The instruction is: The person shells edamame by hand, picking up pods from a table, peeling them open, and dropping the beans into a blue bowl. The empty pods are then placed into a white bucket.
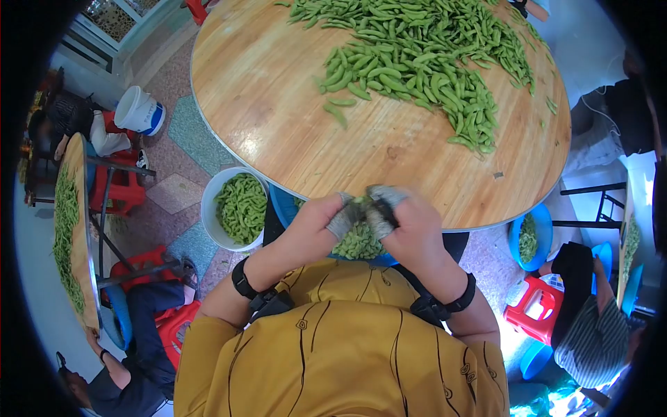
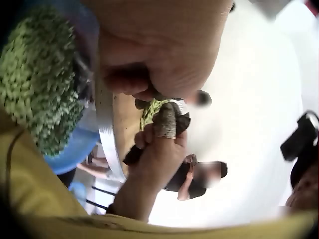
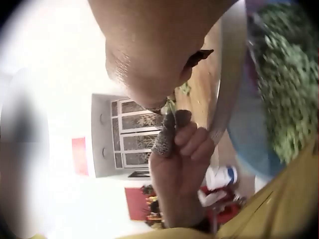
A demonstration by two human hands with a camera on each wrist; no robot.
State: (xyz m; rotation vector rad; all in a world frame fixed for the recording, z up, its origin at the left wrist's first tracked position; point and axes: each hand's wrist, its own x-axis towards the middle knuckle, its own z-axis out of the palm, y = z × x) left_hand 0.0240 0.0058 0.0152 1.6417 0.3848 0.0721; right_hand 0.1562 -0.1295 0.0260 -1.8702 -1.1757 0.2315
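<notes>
My left hand (image 1: pixel 314 224) and right hand (image 1: pixel 417 235) meet just past the table's near edge, above a blue basin (image 1: pixel 281 205) of shelled green beans (image 1: pixel 358 243). Grey wraps cover the thumb and a fingertip of the left hand; the right thumb (image 2: pixel 167 122) is wrapped too, with a dark scrap of material beside it. In the right wrist view, the left thumb and finger pinch a green soybean pod (image 3: pixel 172 106) that reaches toward the right hand. The right fingers are curled at the pod's other end, partly hidden and blurred.
A heap of green pods (image 1: pixel 417 62) covers the far part of the round wooden table (image 1: pixel 278 139). A white bucket of pods (image 1: pixel 240 208) stands left of the basin. Other people sit at both sides near red stools (image 1: pixel 538 306) and another blue basin (image 1: pixel 535 240).
</notes>
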